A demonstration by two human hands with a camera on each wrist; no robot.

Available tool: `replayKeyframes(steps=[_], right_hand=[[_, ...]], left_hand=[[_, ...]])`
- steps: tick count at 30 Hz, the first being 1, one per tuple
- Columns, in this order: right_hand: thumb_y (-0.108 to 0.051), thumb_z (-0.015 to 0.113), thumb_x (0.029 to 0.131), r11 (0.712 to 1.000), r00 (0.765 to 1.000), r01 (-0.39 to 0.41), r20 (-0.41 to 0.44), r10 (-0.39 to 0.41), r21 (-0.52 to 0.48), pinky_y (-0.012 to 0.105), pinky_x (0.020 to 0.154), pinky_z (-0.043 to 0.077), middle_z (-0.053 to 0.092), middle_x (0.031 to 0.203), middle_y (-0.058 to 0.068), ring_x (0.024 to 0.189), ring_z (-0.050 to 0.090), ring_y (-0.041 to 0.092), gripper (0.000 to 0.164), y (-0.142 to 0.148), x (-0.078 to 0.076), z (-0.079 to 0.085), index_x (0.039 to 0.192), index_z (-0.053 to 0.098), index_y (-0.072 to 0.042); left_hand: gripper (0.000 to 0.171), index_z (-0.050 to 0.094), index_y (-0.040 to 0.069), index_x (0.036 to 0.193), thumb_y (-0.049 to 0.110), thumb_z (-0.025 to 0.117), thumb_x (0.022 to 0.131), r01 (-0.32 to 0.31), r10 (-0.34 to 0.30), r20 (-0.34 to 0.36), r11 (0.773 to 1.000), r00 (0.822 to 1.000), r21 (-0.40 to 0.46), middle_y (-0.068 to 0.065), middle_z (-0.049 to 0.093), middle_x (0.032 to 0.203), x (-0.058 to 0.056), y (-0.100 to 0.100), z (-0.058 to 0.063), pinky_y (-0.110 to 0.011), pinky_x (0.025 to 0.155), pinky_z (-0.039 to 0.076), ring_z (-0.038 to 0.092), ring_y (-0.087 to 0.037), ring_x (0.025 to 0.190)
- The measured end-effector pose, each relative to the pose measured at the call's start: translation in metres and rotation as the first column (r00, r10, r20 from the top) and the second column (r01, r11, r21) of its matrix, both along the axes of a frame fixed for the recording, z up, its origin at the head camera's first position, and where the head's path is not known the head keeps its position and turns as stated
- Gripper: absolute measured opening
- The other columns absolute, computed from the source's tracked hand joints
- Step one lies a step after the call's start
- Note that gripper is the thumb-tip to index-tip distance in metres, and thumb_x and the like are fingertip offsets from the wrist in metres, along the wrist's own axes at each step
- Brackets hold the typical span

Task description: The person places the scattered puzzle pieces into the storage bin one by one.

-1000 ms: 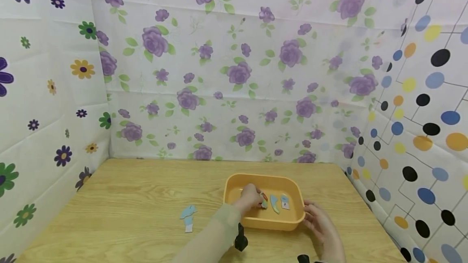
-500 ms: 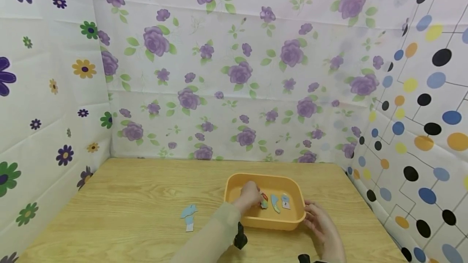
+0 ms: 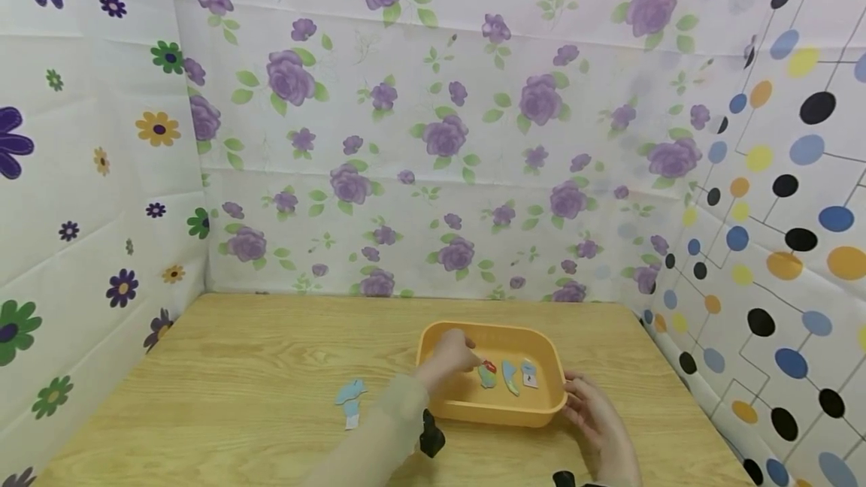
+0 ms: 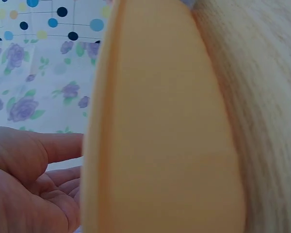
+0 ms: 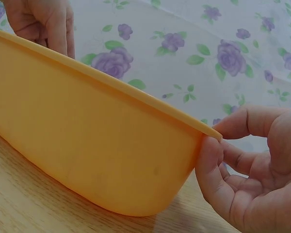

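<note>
An orange-yellow plastic tub [image 3: 497, 413] stands on the wooden table. Inside it lie flat, wavy-edged puzzle pieces: a red-and-green piece [image 3: 487, 376], a curved blue-and-yellow piece [image 3: 510, 378] and a blue-and-white piece [image 3: 529, 375] with a dark mark. My left hand [image 3: 453, 353] reaches over the tub's left part, one finger stretched toward the red-and-green piece; in the left wrist view the tub wall hides its fingertips. My right hand [image 5: 257, 170] pinches the tub's rim at its right end between thumb and fingers.
Left of the tub, two blue puzzle pieces [image 3: 350, 400] lie edge to edge on the table [image 3: 271, 352]. Flowered cloth [image 3: 440, 134] hangs behind the table and on the left; dotted cloth [image 3: 778, 246] hangs on the right.
My left hand has drawn back slightly to the left, and the red-and-green piece shows more fully. My right hand keeps its place at the tub's rim.
</note>
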State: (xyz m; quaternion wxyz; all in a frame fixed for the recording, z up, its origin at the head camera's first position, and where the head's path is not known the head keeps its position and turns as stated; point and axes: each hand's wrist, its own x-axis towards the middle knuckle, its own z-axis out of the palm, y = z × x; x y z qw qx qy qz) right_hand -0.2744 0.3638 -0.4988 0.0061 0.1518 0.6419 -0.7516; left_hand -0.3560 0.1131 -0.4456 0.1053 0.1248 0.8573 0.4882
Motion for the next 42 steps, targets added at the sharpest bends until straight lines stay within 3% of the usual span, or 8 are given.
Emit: replayKeyframes(steps=[4, 12, 19, 31, 42], right_hand=[[-0.010, 0.046, 0.097, 1.000, 1.000, -0.008, 0.005, 0.008, -0.006, 0.017, 0.068, 0.052, 0.059, 0.092, -0.004, 0.079, 0.056, 0.007, 0.022, -0.001, 0.001, 0.001, 0.117, 0.056, -0.007], [-0.010, 0.046, 0.096, 1.000, 1.000, -0.010, 0.012, 0.010, -0.003, 0.018, 0.068, 0.052, 0.058, 0.092, -0.004, 0.079, 0.056, 0.008, 0.024, -0.001, 0.002, 0.002, 0.119, 0.054, -0.006], [-0.010, 0.046, 0.096, 1.000, 1.000, -0.009, 0.010, 0.009, 0.003, 0.019, 0.069, 0.052, 0.058, 0.091, -0.004, 0.079, 0.056, 0.007, 0.025, 0.000, 0.001, 0.000, 0.119, 0.054, -0.006], [-0.009, 0.046, 0.096, 0.999, 1.000, -0.004, 0.004, 0.004, -0.034, 0.018, 0.068, 0.052, 0.059, 0.091, -0.004, 0.078, 0.056, 0.007, 0.018, -0.002, 0.001, 0.000, 0.112, 0.055, -0.010], [-0.009, 0.045, 0.095, 1.000, 1.000, -0.013, -0.007, 0.012, -0.025, 0.020, 0.071, 0.053, 0.058, 0.095, -0.003, 0.082, 0.057, 0.009, 0.025, -0.002, 0.002, 0.002, 0.119, 0.050, -0.003]], left_hand=[[0.036, 0.061, -0.014, 0.116, 0.000, 0.072, 0.083, 0.001, -0.001, -0.005, 1.000, 1.000, 0.022, -0.026, 0.067, 0.110, -0.001, -0.010, 0.007, -0.038, 0.076, 0.060, 0.071, -0.034, 0.087], [0.041, 0.060, -0.012, 0.121, 0.005, 0.071, 0.086, 0.001, 0.002, -0.047, 0.999, 0.999, 0.049, -0.022, 0.070, 0.101, -0.001, -0.037, 0.021, -0.035, 0.073, 0.060, 0.070, -0.028, 0.084], [0.049, 0.053, -0.011, 0.131, 0.005, 0.069, 0.088, 0.000, 0.004, -0.030, 0.991, 1.000, 0.132, -0.026, 0.067, 0.114, 0.001, -0.067, 0.028, -0.037, 0.078, 0.060, 0.069, -0.034, 0.093], [0.051, 0.048, -0.010, 0.136, 0.005, 0.066, 0.090, -0.139, 0.134, 0.038, 0.971, 0.990, 0.196, -0.030, 0.061, 0.123, -0.007, -0.129, 0.021, -0.045, 0.084, 0.059, 0.067, -0.039, 0.102], [0.049, 0.049, -0.012, 0.132, 0.006, 0.066, 0.090, -0.191, 0.186, 0.068, 0.978, 0.980, 0.086, -0.028, 0.063, 0.116, 0.008, -0.171, 0.000, -0.049, 0.088, 0.055, 0.066, -0.035, 0.096]])
